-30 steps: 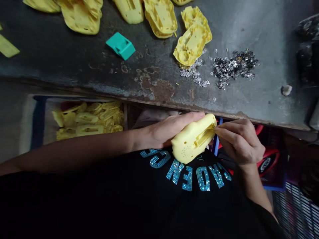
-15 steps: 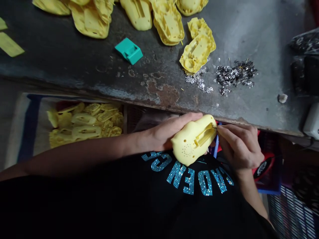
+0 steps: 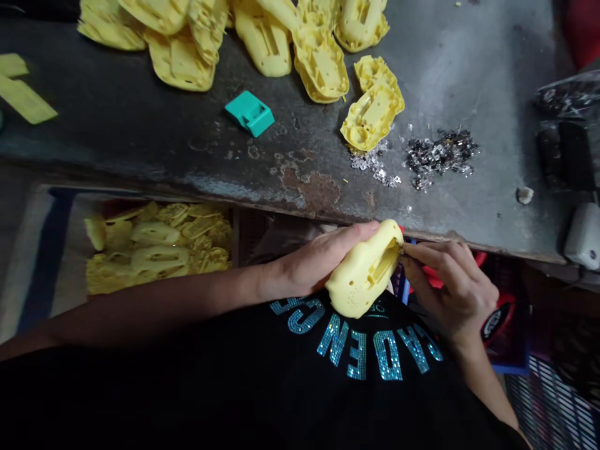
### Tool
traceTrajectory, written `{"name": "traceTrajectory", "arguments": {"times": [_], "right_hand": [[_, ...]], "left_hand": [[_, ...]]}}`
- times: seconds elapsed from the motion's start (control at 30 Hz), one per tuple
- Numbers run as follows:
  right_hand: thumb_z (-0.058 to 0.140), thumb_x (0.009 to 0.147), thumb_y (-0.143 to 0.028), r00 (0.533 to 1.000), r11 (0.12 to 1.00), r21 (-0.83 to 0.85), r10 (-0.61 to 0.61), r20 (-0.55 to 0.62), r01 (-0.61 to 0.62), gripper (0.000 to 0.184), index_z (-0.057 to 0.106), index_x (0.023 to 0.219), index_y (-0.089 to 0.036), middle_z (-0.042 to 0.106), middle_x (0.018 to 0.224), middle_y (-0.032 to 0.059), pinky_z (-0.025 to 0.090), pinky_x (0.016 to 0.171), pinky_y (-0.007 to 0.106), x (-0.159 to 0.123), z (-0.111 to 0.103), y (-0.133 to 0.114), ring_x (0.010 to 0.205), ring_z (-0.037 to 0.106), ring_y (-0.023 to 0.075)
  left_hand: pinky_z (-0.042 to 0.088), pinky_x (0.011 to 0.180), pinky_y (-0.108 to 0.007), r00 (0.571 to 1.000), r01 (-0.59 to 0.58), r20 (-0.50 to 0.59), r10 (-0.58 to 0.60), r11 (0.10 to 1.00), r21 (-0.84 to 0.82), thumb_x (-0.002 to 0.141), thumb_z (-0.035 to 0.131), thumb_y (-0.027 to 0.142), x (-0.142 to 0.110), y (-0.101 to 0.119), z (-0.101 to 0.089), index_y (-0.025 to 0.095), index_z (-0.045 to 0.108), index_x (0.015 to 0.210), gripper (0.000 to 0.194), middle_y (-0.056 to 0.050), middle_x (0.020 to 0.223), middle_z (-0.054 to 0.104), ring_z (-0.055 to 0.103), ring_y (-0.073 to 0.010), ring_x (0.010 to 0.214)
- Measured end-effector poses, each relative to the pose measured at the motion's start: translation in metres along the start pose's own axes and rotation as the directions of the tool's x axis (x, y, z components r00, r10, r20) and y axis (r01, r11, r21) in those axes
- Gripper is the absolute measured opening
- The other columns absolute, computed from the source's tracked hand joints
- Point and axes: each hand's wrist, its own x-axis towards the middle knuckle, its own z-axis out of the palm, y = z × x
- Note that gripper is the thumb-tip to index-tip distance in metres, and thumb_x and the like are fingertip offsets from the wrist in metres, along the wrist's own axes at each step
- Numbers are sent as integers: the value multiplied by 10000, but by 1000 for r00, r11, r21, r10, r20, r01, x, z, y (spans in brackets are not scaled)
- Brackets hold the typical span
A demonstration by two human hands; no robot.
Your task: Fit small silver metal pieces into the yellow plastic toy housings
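My left hand (image 3: pixel 323 256) is closed around a yellow plastic toy shell (image 3: pixel 359 284), held tilted just off the table's front edge. The shell has a long rectangular slot, screw holes and a cluster of tiny speaker holes. At the slot's upper right end, my right hand (image 3: pixel 452 275) pinches with thumb and forefinger. A small dark metal bit shows at those fingertips, too small to name for certain. On the table lie a heap of small metal contact pieces (image 3: pixel 440 156) and a smaller, lighter heap (image 3: pixel 375 165) beside an open yellow shell half (image 3: pixel 372 115).
More yellow shells (image 3: pixel 182 59) crowd the back of the grey metal table (image 3: pixel 225 159). A teal plastic block (image 3: pixel 250 114) sits nearer the edge. Below the table, at left, a box holds many yellow parts (image 3: pixel 159 244). Plastic bags (image 3: pixel 569 94) and a white device (image 3: pixel 584 234) stand at right.
The shell has tilted more steeply in my left hand, its slot turning away to the right. My right fingertips stay at the slot's end. The camera view has shifted, showing more of the table's back.
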Motion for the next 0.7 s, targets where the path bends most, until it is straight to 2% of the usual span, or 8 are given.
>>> {"name": "traceTrajectory", "arguments": {"times": [0.1,0.23,0.37,0.5,0.57,0.63,0.7], "right_hand": [[800,994,-96,988,968,208,124,91,-141,209,778,1118,-262,827,956,9,603,714,323,12,-6,2,803,773,172],[794,1008,-190,948,902,338,186,258,-269,92,734,984,-256,766,839,-19,556,663,297,25,-11,13,727,708,151],[763,1032,-269,879,744,491,284,383,-454,114,714,933,-240,747,815,-14,518,624,261,27,-4,21,701,667,133],[779,1044,-354,824,520,639,367,431,-567,202,706,909,-222,704,743,-29,459,552,223,22,9,19,612,591,98],[773,1051,-366,806,443,677,393,442,-587,223,692,903,-220,657,681,-51,416,501,207,19,15,15,542,532,81],[760,1056,-372,799,424,686,427,424,-591,233,675,900,-222,619,653,-64,385,469,202,17,18,9,504,488,74],[752,1056,-371,796,446,675,469,384,-588,230,667,901,-223,599,666,-64,378,467,206,15,20,2,511,475,77]], "left_hand": [[581,699,-275,1000,-15,-12,15,1000,-6,1049,695,556,0,0,0,152,812,1049,420,-95,914,844,749,-207,756],[573,708,-277,999,-42,28,42,999,21,1051,696,551,-1,0,-2,160,825,1080,412,-88,920,840,743,-207,770],[579,743,-272,993,-102,59,98,992,73,1054,692,584,-2,-1,-6,178,824,1182,445,-83,971,846,754,-209,815],[585,763,-279,992,-123,54,118,988,97,1044,685,649,-2,-2,-9,170,809,1198,518,-100,998,854,766,-220,841],[585,768,-285,991,-131,45,127,986,102,1043,677,657,-1,-2,-10,167,804,1174,523,-102,978,852,758,-219,823],[581,798,-290,988,-152,21,151,979,139,1053,669,640,-1,-2,-10,167,808,1183,510,-102,984,852,757,-224,846],[570,826,-281,981,-189,-8,194,962,195,1053,686,619,-3,-1,-10,181,817,1256,500,-94,1070,858,760,-232,927]]}}
